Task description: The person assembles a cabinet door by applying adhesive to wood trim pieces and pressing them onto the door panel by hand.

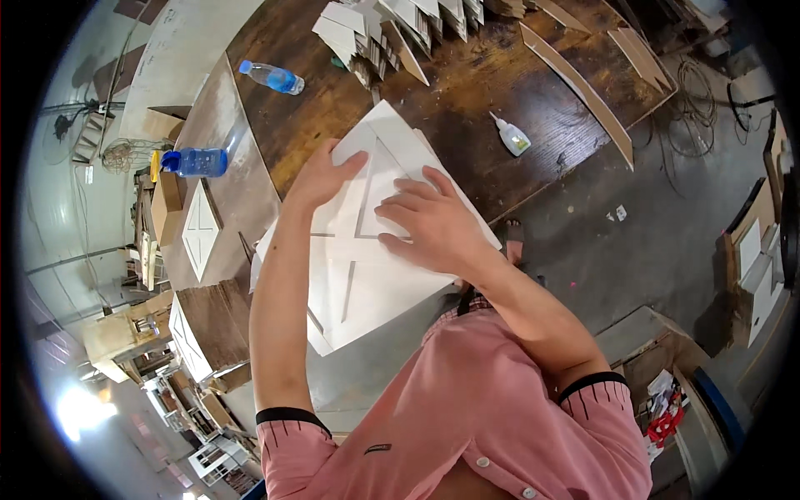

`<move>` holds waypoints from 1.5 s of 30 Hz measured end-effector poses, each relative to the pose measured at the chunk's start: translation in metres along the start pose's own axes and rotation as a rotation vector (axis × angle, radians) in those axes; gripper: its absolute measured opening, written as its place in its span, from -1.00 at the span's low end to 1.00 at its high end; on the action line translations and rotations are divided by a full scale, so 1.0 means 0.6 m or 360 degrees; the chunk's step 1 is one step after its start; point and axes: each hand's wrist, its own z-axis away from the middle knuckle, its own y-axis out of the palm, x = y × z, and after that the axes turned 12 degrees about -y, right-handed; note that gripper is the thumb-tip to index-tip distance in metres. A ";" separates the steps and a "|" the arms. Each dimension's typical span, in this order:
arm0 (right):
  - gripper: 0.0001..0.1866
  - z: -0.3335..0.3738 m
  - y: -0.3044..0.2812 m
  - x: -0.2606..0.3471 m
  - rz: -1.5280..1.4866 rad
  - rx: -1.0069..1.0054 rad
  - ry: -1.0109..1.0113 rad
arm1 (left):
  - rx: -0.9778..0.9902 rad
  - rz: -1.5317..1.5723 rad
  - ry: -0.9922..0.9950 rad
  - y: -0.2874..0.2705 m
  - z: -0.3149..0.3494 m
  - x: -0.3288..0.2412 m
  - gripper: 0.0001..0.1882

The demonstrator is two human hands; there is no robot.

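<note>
A large white panel (379,287) with narrow grey slot-like lines lies at the near edge of the dark wooden table (450,108), its near corner jutting over the edge. My left hand (323,177) is at the panel's left edge, its thumb on top and its other fingers down over the edge, partly hidden. Spread out on the panel's right part, my right hand (433,218) rests with fingers apart and holds nothing. More white sheet edges show under the panel, but I cannot tell how many.
A glue bottle (512,136) lies right of the panel. Stacked white pieces (400,29) stand at the far side, with a long curved strip (579,87) to their right. Two blue-capped water bottles, one clear (273,77) and one blue (198,162), are at left.
</note>
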 end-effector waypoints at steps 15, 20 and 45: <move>-0.73 -0.001 -0.020 -0.001 -0.0378 -0.0156 -0.0026 | -0.0326 0.0055 -0.0053 0.049 0.010 0.051 -0.15; -0.76 0.022 -0.088 -0.067 -0.0409 -0.0457 0.0460 | -0.0904 0.0092 0.0051 0.097 0.157 0.130 -0.27; -0.40 -0.017 -0.108 0.009 -0.0101 0.0114 0.0818 | -0.0888 0.1758 -0.0512 0.206 0.491 0.375 -0.50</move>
